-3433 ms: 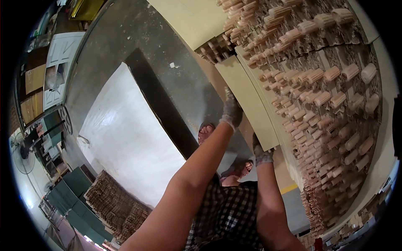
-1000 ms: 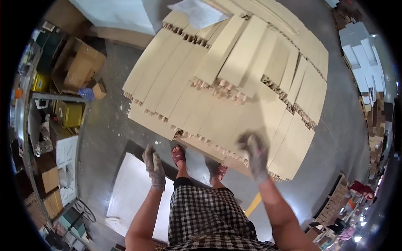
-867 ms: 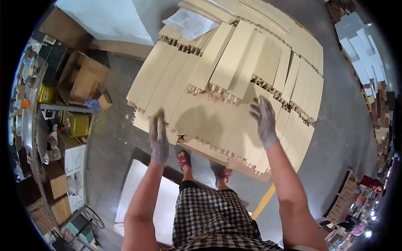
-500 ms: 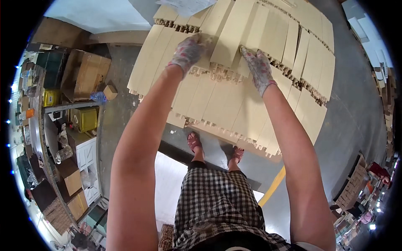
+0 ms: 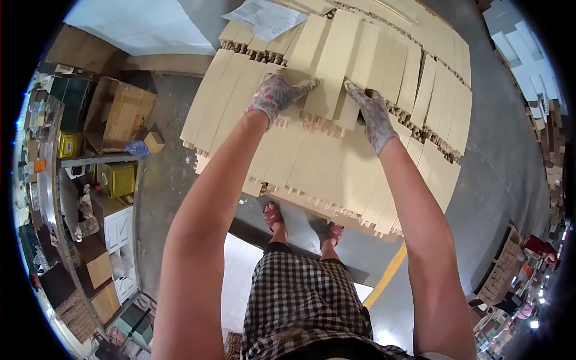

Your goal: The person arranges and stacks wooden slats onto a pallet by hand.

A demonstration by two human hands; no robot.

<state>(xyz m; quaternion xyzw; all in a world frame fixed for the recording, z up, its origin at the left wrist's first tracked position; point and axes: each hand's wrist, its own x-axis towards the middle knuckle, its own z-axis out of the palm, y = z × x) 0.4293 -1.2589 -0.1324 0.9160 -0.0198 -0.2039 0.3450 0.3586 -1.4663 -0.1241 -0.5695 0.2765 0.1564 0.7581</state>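
Note:
A wide pile of pale cardboard divider strips (image 5: pixel 312 162) lies on the grey floor in front of me, laid in overlapping rows with notched edges. My left hand (image 5: pixel 277 92) and my right hand (image 5: pixel 372 114), both in patterned work gloves, reach out over the pile. Between them lies one bundle of strips (image 5: pixel 332 66); each hand grips one long side of it. A white sheet of paper (image 5: pixel 267 17) rests on the far end of the pile.
Open brown cardboard boxes (image 5: pixel 117 114) and a yellow crate (image 5: pixel 117 179) stand at the left beside shelving. A white sheet (image 5: pixel 246 282) lies on the floor behind my feet. A yellow floor line (image 5: pixel 387 276) runs at the lower right, with stacked goods (image 5: pixel 501 276) beyond.
I turned from another stack to this pile. Both hands rose from near my feet, reached forward over the strips and closed on the sides of one bundle.

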